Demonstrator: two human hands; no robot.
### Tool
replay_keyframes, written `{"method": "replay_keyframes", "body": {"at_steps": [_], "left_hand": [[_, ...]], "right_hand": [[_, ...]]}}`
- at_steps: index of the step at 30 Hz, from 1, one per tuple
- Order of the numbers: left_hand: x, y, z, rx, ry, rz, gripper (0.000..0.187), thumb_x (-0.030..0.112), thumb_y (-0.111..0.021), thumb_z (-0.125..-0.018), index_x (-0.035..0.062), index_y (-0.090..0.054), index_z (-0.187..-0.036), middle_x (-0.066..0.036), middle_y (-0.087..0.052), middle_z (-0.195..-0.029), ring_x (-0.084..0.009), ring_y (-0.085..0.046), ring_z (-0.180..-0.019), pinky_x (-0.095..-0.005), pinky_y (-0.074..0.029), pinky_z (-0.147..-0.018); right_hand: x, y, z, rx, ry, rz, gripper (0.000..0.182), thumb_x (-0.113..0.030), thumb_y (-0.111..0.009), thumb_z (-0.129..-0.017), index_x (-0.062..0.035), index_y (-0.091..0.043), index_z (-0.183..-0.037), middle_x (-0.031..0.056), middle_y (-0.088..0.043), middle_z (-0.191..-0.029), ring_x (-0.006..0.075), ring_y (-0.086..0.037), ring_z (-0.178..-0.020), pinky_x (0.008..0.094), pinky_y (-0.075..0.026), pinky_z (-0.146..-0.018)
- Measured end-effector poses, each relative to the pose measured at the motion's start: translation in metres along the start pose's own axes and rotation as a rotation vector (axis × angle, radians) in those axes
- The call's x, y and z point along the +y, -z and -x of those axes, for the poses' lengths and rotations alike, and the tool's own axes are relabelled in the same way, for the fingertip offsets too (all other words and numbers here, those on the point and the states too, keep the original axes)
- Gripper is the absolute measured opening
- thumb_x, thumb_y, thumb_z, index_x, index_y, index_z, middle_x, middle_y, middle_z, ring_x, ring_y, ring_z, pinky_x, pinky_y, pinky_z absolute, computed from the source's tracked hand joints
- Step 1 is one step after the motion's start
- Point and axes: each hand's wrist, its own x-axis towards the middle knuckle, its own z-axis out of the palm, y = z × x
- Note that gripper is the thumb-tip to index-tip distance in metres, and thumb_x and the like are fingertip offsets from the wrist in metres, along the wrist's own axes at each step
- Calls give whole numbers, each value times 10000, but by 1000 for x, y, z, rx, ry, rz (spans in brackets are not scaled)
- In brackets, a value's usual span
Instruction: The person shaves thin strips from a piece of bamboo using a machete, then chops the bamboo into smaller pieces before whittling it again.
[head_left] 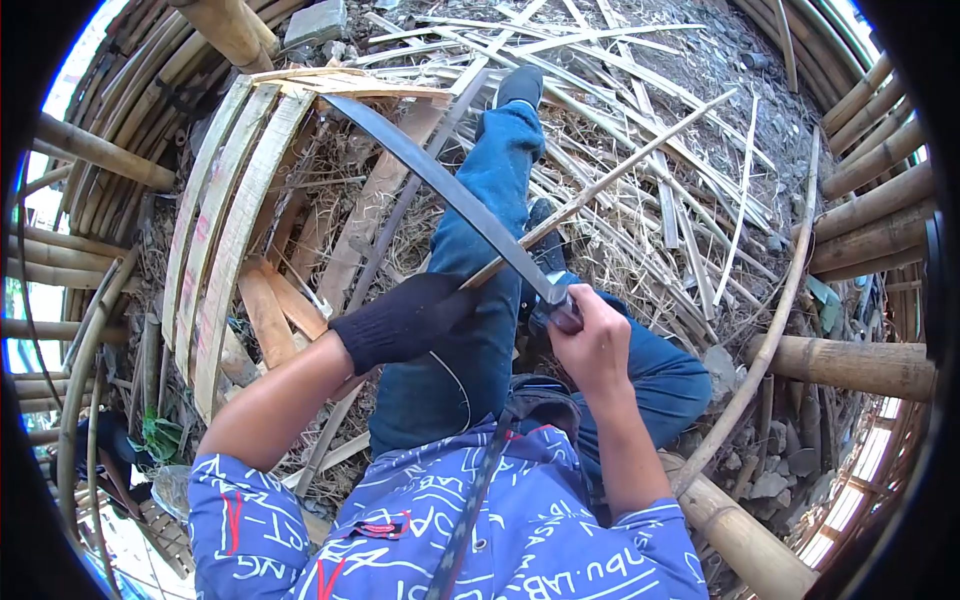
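Note:
My left hand point(418, 312), in a black knitted glove, is closed round the lower end of a bamboo strip point(620, 172) that slants up to the right. My right hand point(592, 340) grips the dark handle of a machete point(440, 180). Its long, slightly curved blade points away to the upper left and crosses the strip just beyond the glove. Both hands are above my legs in blue trousers point(420, 390). A thin pale fibre point(460, 380) curls over the left thigh.
Split bamboo strips point(600, 60) and curly shavings point(590, 215) litter the ground ahead. A slatted wooden crate point(205, 215) stands at the left. Thick bamboo poles point(850, 367) jut in from the right, and another pole point(745, 530) lies near my right elbow. Bamboo walls point(120, 110) surround the spot.

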Motion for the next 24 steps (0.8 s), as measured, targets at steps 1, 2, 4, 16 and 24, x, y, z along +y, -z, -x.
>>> {"method": "replay_keyframes", "body": {"at_steps": [1, 2, 4, 16, 24], "left_hand": [[-3, -1, 0, 54, -78, -21, 414, 335, -431, -945, -50, -570, -889, -187, -594, -720, -295, -566, -657, -410, -438, -656], [-7, 0, -3, 49, -84, -26, 414, 335, -431, -945, -50, -570, -889, -187, -594, -720, -295, -566, -657, -410, -438, -656], [-12, 0, -6, 85, -145, -105, 393, 314, -437, -943, -56, -571, -937, -222, -614, -778, -350, -602, -736, -444, -446, -681], [-3, -1, -18, 161, -113, -589, 234, 170, -458, -912, -33, -574, -914, -207, -565, -762, -363, -597, -688, -461, -491, -613], [-10, -12, -29, 197, -23, -390, 254, 167, -452, -899, -55, -574, -875, -256, -579, -749, -408, -595, -675, -476, -480, -626]], "right_hand": [[3, 0, -1, -17, 16, 1, 253, -47, -649, -687, -46, -552, -920, 144, -616, -755, 347, -609, -649, 432, -480, -568], [4, 0, -4, -9, 12, 3, 253, -47, -649, -687, -46, -552, -920, 144, -616, -755, 347, -609, -649, 432, -480, -568], [4, -2, -7, -160, -50, 97, 236, -72, -635, -716, -62, -529, -927, 150, -623, -736, 348, -618, -656, 433, -484, -569], [19, -1, -38, -187, -192, 363, 203, -233, -677, -684, -60, -587, -741, 171, -629, -661, 354, -639, -652, 451, -504, -599], [35, -12, -51, -185, -255, 360, 195, -238, -667, -693, -57, -622, -747, 198, -633, -687, 377, -637, -675, 456, -515, -632]]}}
